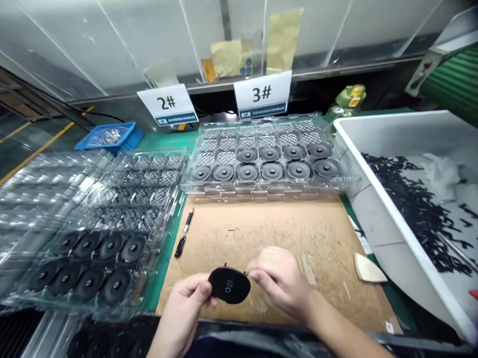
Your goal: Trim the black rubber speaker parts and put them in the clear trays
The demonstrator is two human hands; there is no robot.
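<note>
My left hand (190, 300) pinches a black oval plastic cover (229, 285) by its left edge, thumb on top. The cover is tilted toward me over the cardboard, with small pale markings on its face and a small stub on its upper edge. At its right edge, my right hand (280, 279) is closed, with thumb and forefinger pressed together beside a small dark tab. What those fingers grip is mostly hidden. Similar round black parts sit in the clear tray (270, 188) behind the hands and in another clear tray (158, 233) on the left.
A cardboard sheet (261, 227) covers the work area, with a pen (184, 233) at its left and a cream-coloured wedge (369, 268) at its right. A white bin (394, 221) of black scraps stands right. Farther back are a blue bin (126, 137) and a green bottle (348, 102).
</note>
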